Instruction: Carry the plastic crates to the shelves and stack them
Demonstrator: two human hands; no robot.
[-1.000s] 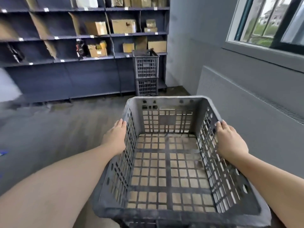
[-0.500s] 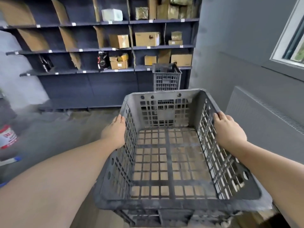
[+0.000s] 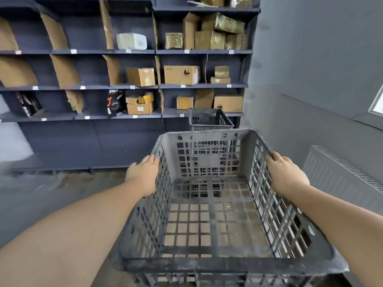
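My left hand (image 3: pixel 143 175) lies against the left wall of the grey plastic crate (image 3: pixel 209 222), fingers laid fairly straight along the rim; whether they hook underneath I cannot tell. My right hand (image 3: pixel 287 176) grips the right rim, fingers curled over its top edge. The crate hangs between my arms above a brownish floor (image 3: pixel 62 183), its lattice bottom bare. Ahead, just before the dark shelves (image 3: pixel 124 88) holding cardboard boxes (image 3: pixel 181 75), stands another crate (image 3: pixel 209 119). A grey wall (image 3: pixel 310 69) runs along my right.
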